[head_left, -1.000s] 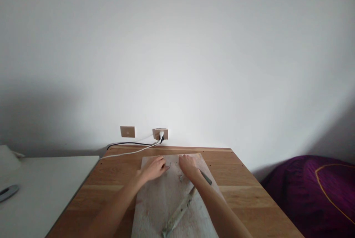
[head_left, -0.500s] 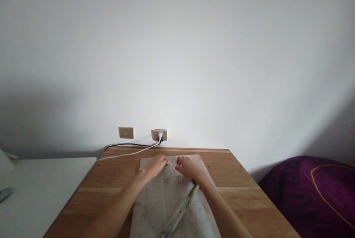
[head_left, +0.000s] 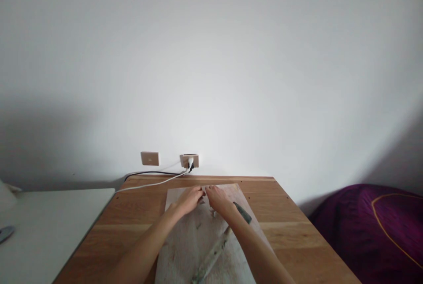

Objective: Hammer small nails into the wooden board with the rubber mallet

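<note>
A pale, worn wooden board lies flat under both my hands. At its far end my left hand has its fingers curled in; a small dark bit shows below the fingertips. Close beside it, my right hand is closed too, its fingertips almost meeting the left ones. Whatever the fingers pinch is too small to make out. A hammer rests slantwise on the board, its handle light and smudged. My right forearm crosses over it, and the dark head shows beyond the arm. A few tiny thin pieces lie near my hands.
The board sits on a brown wooden table against a white wall. A white and a black cable run from a wall socket along the table's back left. At left stands a white table; at right, a purple beanbag.
Both hands have come closer together, the right one moving left. My right forearm has shifted left, so the hammer's head now shows on its right side.
</note>
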The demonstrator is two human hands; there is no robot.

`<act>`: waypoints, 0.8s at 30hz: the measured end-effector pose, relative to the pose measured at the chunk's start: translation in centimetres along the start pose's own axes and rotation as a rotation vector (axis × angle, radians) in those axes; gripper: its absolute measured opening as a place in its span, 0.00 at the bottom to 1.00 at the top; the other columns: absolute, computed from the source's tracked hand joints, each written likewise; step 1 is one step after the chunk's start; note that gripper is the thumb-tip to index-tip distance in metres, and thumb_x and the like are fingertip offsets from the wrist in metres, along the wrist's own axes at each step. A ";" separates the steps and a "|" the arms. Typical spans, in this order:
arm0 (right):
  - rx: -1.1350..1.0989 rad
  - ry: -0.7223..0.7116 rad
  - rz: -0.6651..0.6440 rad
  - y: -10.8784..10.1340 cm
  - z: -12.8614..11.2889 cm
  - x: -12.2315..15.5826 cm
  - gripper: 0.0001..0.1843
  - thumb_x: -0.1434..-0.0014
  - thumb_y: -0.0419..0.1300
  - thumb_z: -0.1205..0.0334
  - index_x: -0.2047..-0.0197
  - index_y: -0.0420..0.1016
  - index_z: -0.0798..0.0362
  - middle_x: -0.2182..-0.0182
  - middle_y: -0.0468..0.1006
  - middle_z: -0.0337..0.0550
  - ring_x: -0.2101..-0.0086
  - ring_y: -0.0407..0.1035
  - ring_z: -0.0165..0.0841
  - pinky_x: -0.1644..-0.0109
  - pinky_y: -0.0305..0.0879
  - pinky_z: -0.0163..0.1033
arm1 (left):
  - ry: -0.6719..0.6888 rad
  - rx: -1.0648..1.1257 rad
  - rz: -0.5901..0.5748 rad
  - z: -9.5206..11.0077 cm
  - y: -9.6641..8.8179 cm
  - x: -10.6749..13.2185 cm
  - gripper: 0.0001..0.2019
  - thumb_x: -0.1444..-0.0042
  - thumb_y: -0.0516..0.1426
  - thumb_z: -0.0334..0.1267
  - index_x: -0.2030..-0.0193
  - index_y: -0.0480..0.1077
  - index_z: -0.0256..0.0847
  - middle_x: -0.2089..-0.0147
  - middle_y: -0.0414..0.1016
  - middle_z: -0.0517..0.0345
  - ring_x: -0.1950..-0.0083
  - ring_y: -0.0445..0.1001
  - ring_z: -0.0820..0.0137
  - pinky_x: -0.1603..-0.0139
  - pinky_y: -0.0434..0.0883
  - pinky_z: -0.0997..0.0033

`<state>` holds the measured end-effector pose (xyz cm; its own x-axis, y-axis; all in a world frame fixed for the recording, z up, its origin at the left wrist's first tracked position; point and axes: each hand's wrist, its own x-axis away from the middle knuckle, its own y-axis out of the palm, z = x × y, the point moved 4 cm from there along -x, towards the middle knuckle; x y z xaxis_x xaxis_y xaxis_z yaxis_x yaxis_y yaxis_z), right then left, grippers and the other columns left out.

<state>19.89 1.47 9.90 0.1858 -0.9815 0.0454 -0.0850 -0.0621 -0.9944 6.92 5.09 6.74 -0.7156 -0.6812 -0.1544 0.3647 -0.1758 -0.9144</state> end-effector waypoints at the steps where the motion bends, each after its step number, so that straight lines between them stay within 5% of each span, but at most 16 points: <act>1: -0.013 -0.009 0.014 -0.1 0.0 0.2 0.20 0.38 0.53 0.80 0.48 0.77 0.55 0.51 0.82 0.56 0.50 0.77 0.39 0.50 0.69 0.38 | -0.003 -0.003 -0.010 -0.1 0.1 -0.3 0.10 0.35 0.55 0.32 0.57 0.78 0.39 0.54 0.79 0.48 0.51 0.77 0.60 0.47 0.69 0.65; 8: -0.128 -0.027 0.158 -0.9 0.8 3.6 0.13 0.32 0.55 0.67 0.48 0.76 0.53 0.50 0.78 0.51 0.48 0.73 0.40 0.43 0.67 0.42 | 0.019 -0.134 -0.004 0.2 -0.5 -1.8 0.13 0.31 0.54 0.37 0.61 0.79 0.36 0.59 0.81 0.47 0.56 0.78 0.59 0.53 0.69 0.64; 14: -0.433 0.001 0.576 -1.0 4.3 8.6 0.12 0.31 0.53 0.62 0.51 0.76 0.51 0.53 0.78 0.50 0.51 0.74 0.40 0.43 0.70 0.44 | -0.021 -0.130 0.159 1.3 -1.1 -0.6 0.17 0.30 0.55 0.45 0.65 0.77 0.36 0.63 0.79 0.48 0.60 0.78 0.62 0.55 0.72 0.66; 17: -0.443 0.129 0.720 1.3 8.1 13.2 0.14 0.30 0.52 0.54 0.53 0.77 0.50 0.55 0.80 0.51 0.53 0.76 0.42 0.46 0.72 0.48 | 0.016 -0.129 0.163 1.3 -1.0 3.1 0.15 0.31 0.57 0.47 0.59 0.77 0.39 0.58 0.79 0.50 0.55 0.78 0.61 0.50 0.74 0.63; 21: -0.331 0.336 0.820 6.5 13.9 20.6 0.22 0.31 0.50 0.43 0.54 0.78 0.49 0.58 0.84 0.52 0.57 0.79 0.46 0.52 0.76 0.51 | -0.080 -0.189 0.353 -0.1 -0.9 11.6 0.15 0.30 0.55 0.49 0.44 0.74 0.45 0.41 0.75 0.49 0.41 0.75 0.59 0.39 0.73 0.57; 24: -0.280 0.238 0.712 10.0 15.7 23.7 0.25 0.32 0.50 0.39 0.54 0.79 0.48 0.56 0.85 0.53 0.57 0.81 0.47 0.54 0.78 0.50 | -0.112 -0.245 0.419 -0.2 0.0 17.8 0.16 0.31 0.54 0.51 0.45 0.75 0.49 0.36 0.74 0.52 0.38 0.74 0.58 0.38 0.74 0.57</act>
<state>38.80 -19.53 -0.47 -0.2163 -0.8129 -0.5408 -0.3531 0.5816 -0.7329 -6.00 -6.88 3.94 -0.4643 -0.7319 -0.4988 0.4469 0.2926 -0.8454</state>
